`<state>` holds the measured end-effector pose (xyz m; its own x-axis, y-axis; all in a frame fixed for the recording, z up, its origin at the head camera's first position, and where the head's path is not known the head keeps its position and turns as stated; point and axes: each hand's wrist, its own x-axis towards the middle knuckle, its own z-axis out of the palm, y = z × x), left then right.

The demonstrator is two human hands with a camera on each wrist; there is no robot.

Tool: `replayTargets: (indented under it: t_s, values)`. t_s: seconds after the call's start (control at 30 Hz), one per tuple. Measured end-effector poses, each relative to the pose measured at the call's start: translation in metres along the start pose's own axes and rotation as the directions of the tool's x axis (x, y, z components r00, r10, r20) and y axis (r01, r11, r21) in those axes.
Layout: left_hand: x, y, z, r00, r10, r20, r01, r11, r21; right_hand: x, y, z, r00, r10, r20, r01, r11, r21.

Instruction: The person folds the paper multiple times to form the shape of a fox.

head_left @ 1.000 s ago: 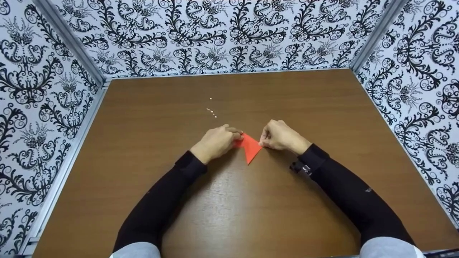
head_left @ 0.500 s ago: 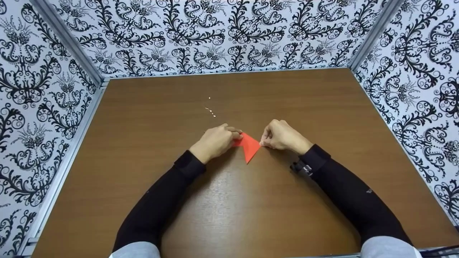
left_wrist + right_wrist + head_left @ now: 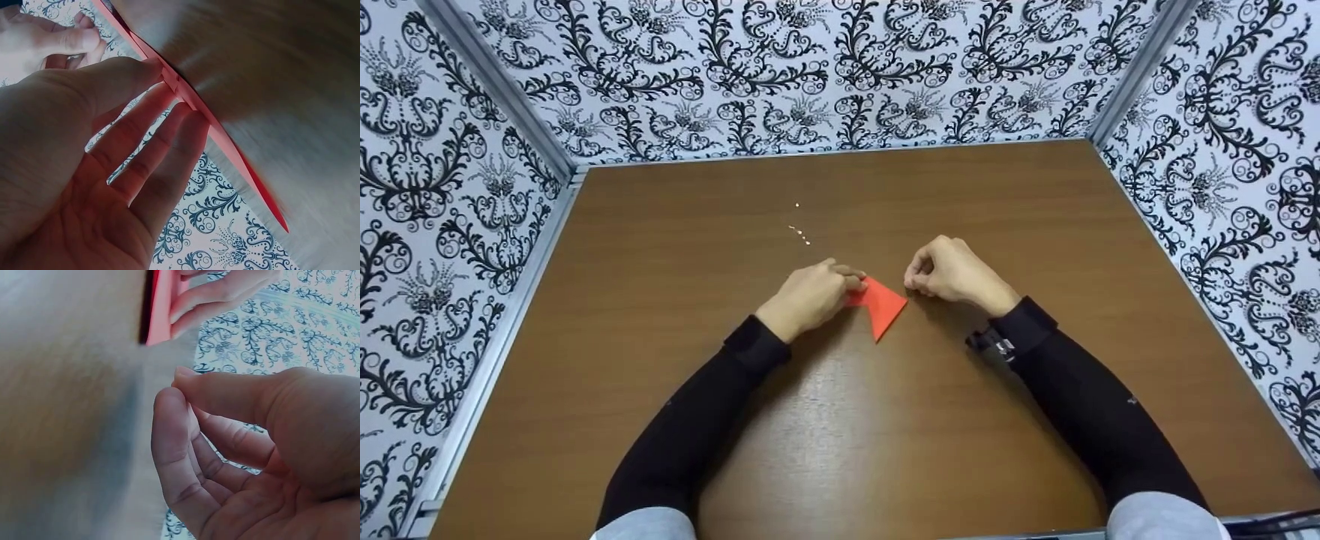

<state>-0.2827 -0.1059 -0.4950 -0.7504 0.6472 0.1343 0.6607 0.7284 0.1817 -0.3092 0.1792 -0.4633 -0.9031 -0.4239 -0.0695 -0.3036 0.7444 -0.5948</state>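
Note:
A folded piece of red paper (image 3: 888, 306) lies on the brown wood-grain table with pointed corners to the right and toward the front. On its left part rests my left hand (image 3: 812, 297), covering that end. In the left wrist view, this hand's fairly straight fingers and its thumb press down on the red paper (image 3: 228, 140). Just beyond the paper's right corner hovers my right hand (image 3: 955, 274). The right wrist view shows its thumb and index fingertips together, the other fingers curled, nothing between them, apart from the red paper (image 3: 161, 318).
Small white specks (image 3: 801, 235) mark the table (image 3: 697, 217) behind my left hand. Patterned black-and-white panels (image 3: 840, 75) enclose the back and both sides, joined by grey metal posts (image 3: 499, 82). A dark cable (image 3: 1271, 519) runs at the front right edge.
My right hand has let go of the red paper's right corner and lifted slightly away, up and to the right. The left hand stays in place on the paper.

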Motion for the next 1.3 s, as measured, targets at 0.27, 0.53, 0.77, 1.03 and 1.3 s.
replayTargets:
  t_s: [0.27,0.53,0.77,1.03,1.3]
  values:
    - [0.0,0.0,0.0,1.0,-0.013,0.007,0.013,1.0,-0.006,0.005,-0.015,0.01,0.994,-0.089,-0.057,0.086,0.995,-0.055]
    - [0.001,0.002,-0.001,1.0,-0.009,-0.002,0.009,1.0,-0.013,0.01,-0.027,0.026,0.986,-0.152,-0.064,0.144,0.984,-0.106]
    - [0.001,0.003,-0.001,1.0,-0.012,-0.011,0.012,1.0,-0.022,0.012,-0.033,0.034,0.985,-0.163,-0.049,0.155,0.977,-0.147]
    - [0.001,0.003,-0.002,1.0,-0.013,-0.021,0.012,1.0,-0.017,0.013,-0.031,0.04,0.986,-0.163,-0.032,0.155,0.972,-0.179]
    - [-0.001,0.003,-0.003,1.0,-0.002,-0.027,0.001,1.0,-0.028,0.014,-0.031,0.043,0.98,-0.196,-0.04,0.186,0.966,-0.178]
